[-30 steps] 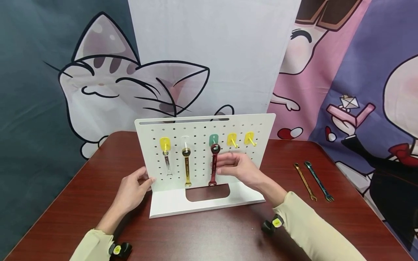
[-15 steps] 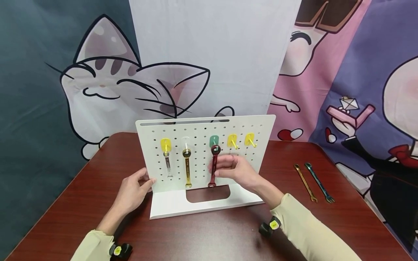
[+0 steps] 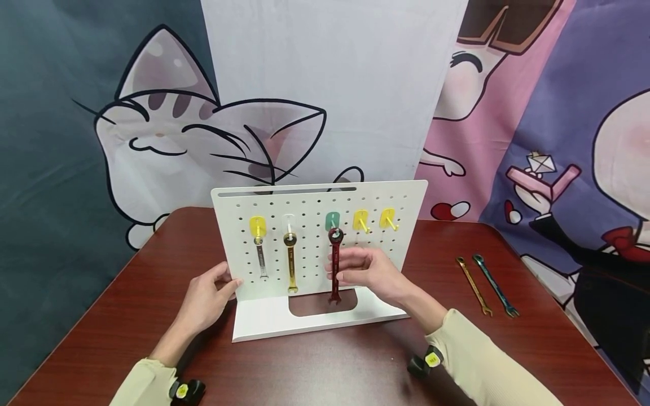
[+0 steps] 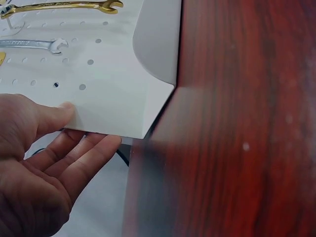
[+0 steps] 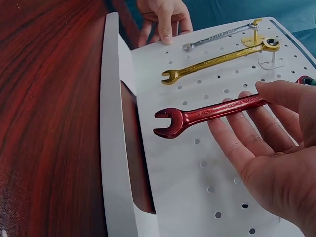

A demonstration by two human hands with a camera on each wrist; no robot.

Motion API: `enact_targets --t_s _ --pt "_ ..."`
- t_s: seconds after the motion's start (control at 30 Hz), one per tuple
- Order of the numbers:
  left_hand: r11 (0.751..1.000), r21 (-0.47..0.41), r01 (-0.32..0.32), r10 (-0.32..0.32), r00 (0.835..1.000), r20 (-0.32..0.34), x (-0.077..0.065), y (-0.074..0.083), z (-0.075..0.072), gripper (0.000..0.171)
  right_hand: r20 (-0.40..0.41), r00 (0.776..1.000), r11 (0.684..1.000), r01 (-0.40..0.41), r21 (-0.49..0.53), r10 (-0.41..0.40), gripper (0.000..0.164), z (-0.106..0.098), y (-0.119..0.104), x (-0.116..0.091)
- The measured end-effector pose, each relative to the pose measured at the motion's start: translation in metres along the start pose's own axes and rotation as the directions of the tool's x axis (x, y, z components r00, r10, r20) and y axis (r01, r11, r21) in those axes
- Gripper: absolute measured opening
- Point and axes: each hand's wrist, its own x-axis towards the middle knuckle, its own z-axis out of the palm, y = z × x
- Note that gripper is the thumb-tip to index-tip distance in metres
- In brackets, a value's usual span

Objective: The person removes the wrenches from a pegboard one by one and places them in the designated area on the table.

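My left hand (image 3: pixel 205 293) pinches the left edge of a white pegboard (image 3: pixel 310 270), thumb on the front and fingers behind, as the left wrist view shows. In my right hand (image 3: pixel 373 273) a red combination wrench (image 5: pixel 217 111) is held between thumb and fingers, its open end hanging down. Its ring end is at the green hook (image 3: pixel 332 219); whether the hook still passes through it I cannot tell. To the left, a gold wrench (image 3: pixel 291 262) hangs from a clear hook (image 3: pixel 288 220), and a smaller silver wrench (image 3: pixel 261 259) from a yellow hook (image 3: pixel 257 225).
Two yellow hooks (image 3: pixel 361 220) on the board's right side bear nothing. Another gold wrench (image 3: pixel 474 287) and a blue-green wrench (image 3: pixel 496 286) lie on the brown table (image 3: pixel 325 372) at the right. Printed cloth (image 3: pixel 325 67) hangs behind the table.
The red wrench has shifted slightly down, and its open end has swung out from the board. My right hand has moved down a little with it. My left hand keeps its place.
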Motion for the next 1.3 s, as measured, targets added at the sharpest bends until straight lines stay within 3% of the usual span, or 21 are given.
enact_targets --t_s 0.33,0.87,1.3 --pt "1.000 0.001 -0.002 0.002 1.000 0.004 -0.001 0.001 -0.001 0.024 -0.023 0.998 0.997 -0.051 0.053 0.053 0.050 0.005 -0.003 -0.010" --pt "1.000 0.005 -0.014 0.014 1.000 -0.002 -0.002 0.001 -0.001 0.020 -0.063 0.996 0.998 -0.057 0.022 0.059 0.051 0.010 -0.005 -0.018" --pt "1.000 -0.006 -0.018 0.018 1.000 0.001 -0.003 0.001 -0.001 0.023 -0.043 0.998 0.998 -0.041 0.047 0.043 0.052 0.013 -0.008 -0.024"
